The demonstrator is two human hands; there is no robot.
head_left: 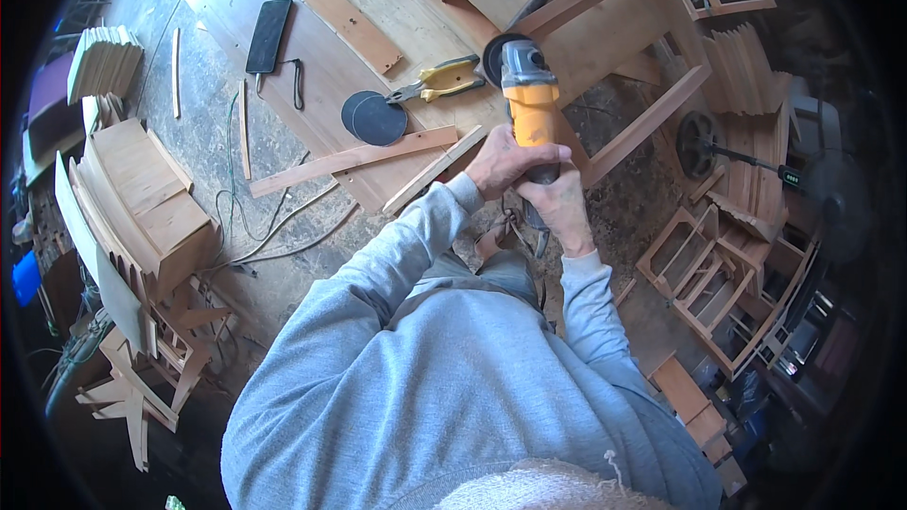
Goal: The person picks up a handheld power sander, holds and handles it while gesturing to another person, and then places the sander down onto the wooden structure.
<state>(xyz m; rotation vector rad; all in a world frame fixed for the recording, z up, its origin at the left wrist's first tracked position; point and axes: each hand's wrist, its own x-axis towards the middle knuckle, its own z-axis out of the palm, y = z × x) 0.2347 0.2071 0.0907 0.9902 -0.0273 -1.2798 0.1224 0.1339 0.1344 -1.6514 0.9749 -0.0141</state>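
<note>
Left hand (501, 162) and right hand (559, 206) clasp a grinder (534, 111). Pliers (436, 76) lie at its nine o'clock; a hammer (536, 1), twelve.

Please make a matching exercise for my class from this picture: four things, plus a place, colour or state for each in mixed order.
Column one:
1. Angle grinder
2. Pliers
3. Phone
4. Discs

Column two:
A. Black and rectangular, lying flat
B. Dark and round, overlapping
C. Held in the left hand and right hand
D. Yellow-handled, lying down

Pairs: 1-C, 2-D, 3-A, 4-B
</note>
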